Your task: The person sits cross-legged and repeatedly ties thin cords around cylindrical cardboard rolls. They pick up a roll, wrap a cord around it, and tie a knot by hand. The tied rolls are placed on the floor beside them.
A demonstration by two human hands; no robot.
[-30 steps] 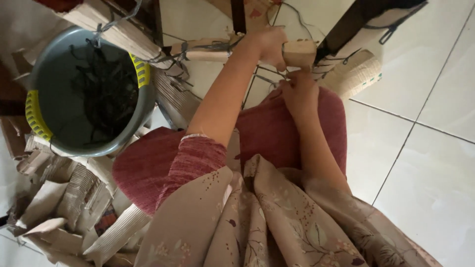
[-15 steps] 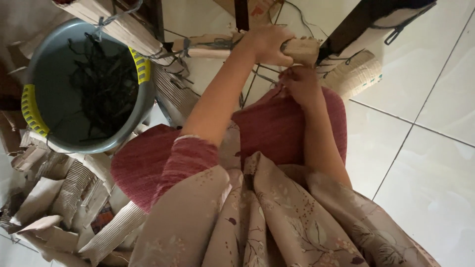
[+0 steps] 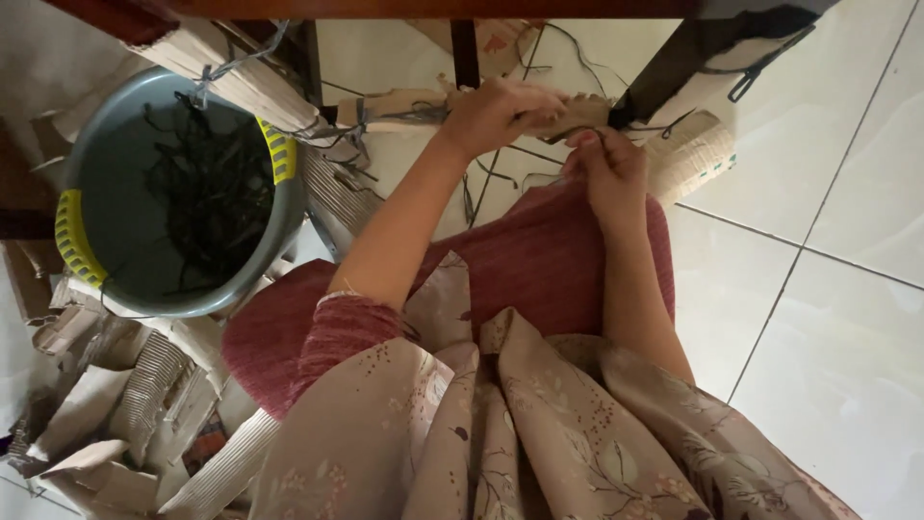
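Gripping the brown cardboard strip (image 3: 568,116) in my closed left hand (image 3: 500,114), I pinch a dark string (image 3: 587,137) with my right hand (image 3: 606,169), right of the grey tub (image 3: 115,241).

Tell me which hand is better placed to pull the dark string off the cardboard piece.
Probably the right hand: its fingertips pinch at the dark string by the end of the cardboard piece, while the left hand is wrapped around that piece, steadying it.

Dim indoor light; brighter sheen on floor tiles (image 3: 847,144) at right; slight blur, wide-angle bend at edges.
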